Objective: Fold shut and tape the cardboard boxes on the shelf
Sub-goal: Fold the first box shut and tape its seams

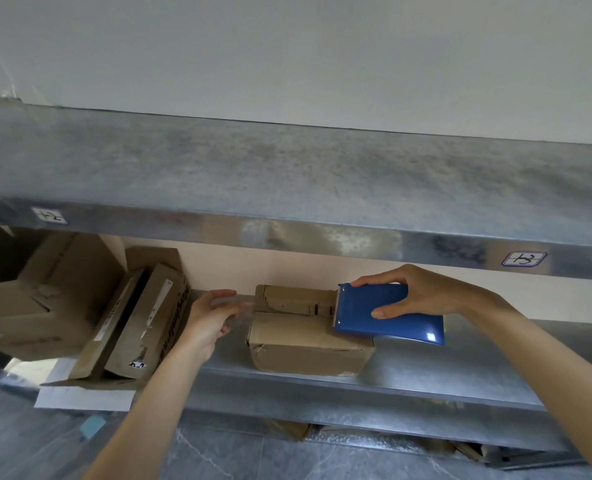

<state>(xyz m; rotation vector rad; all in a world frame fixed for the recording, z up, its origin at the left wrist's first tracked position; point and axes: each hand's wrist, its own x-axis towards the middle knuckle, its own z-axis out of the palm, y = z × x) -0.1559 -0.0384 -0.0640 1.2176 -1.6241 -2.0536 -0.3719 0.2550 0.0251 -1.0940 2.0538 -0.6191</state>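
Now, the small cardboard box [305, 344] sits on the middle metal shelf [443, 368], roughly in the centre of the view and close to the shelf's front edge. Its top flaps are folded down and look creased and torn along the far side.

The right hand [422, 292] grips a blue tape dispenser [388, 313] from above, with the thumb on the near side and the fingers curled over the far edge. The dispenser lies flat over the right part of the box top, its toothed end pointing left and its rounded end hanging past the box's right side.

The left hand [211, 317] reaches in from the left and holds nothing. Its fingers are loose and slightly apart, their tips just beside the box's upper left corner; they are blurred, so I cannot tell whether they touch the cardboard.

Further left on the same shelf stands a larger brown box [38, 299], and two flatter boxes [142, 323] lean against it, tilted. A white sheet [83, 398] sticks out under them past the shelf edge.

Above runs another metal shelf [287, 168] with two small handwritten labels on its front lip — one at the left [49, 215], one at the right [524, 259]. Grey floor tiles [218, 455] show below.
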